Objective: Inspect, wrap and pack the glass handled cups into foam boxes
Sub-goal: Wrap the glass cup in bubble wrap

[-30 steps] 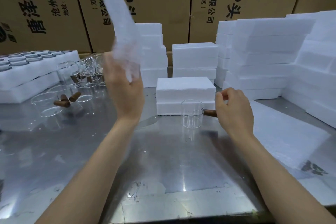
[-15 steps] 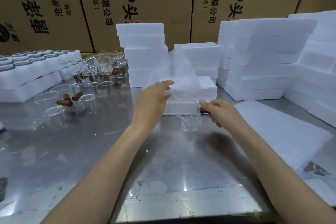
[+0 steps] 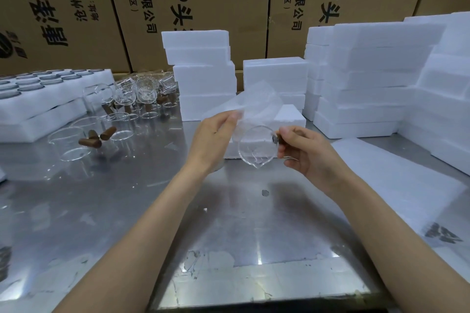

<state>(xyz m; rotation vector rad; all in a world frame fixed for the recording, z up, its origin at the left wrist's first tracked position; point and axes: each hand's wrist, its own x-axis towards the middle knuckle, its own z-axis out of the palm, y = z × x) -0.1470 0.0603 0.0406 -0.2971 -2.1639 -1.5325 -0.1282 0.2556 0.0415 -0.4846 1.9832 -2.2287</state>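
The right hand (image 3: 305,152) grips the brown handle of a glass cup (image 3: 256,146), holding it tilted above the metal table (image 3: 127,211), mouth toward the camera. The left hand (image 3: 213,140) pinches a thin wrapping sheet (image 3: 254,101) just behind the cup. A foam box (image 3: 287,117) lies behind.

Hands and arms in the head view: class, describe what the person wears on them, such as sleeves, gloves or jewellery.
Both forearms are bare up to the bottom edge of the picture, so no sleeve shows. The left hand and the right hand wear no gloves. No watch, bracelet or ring can be seen on either wrist or on the fingers that show.
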